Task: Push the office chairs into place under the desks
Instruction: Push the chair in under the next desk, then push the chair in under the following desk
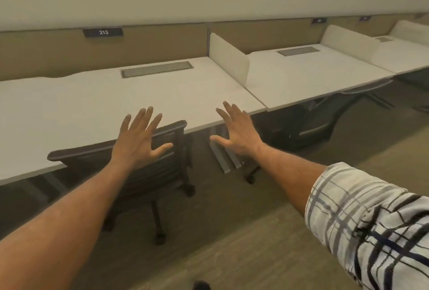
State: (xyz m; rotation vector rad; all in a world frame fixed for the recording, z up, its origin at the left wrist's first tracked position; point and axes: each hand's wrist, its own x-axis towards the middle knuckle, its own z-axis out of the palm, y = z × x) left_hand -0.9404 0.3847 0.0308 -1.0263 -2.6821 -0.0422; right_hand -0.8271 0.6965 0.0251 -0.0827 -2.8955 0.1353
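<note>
Left grip: the left hand is spread flat, fingers splayed and holding nothing — it hovers in front of the top rail of the chair back, and whether the palm touches the rail cannot be told from this view.

Right grip: the right hand is equally splayed and empty, hanging over the gap beside the chair, above the grey bench leg.

Near chair: the dark office chair sits with its backrest against the front edge of the near bench, its seat already under the top, casters on the floor.

Long axis: the backrest rail runs left to right and climbs slightly toward the right, roughly parallel to the bench edge.

Nearer hand: the left — it lies over the rail, while the right is off past the rail's right end.

Next chair: a second dark chair stands under the neighbouring bench to the right, also looking tucked in.

Judgement: this chair seems all but home — any last push goes straight forward, square to the rail.
</note>
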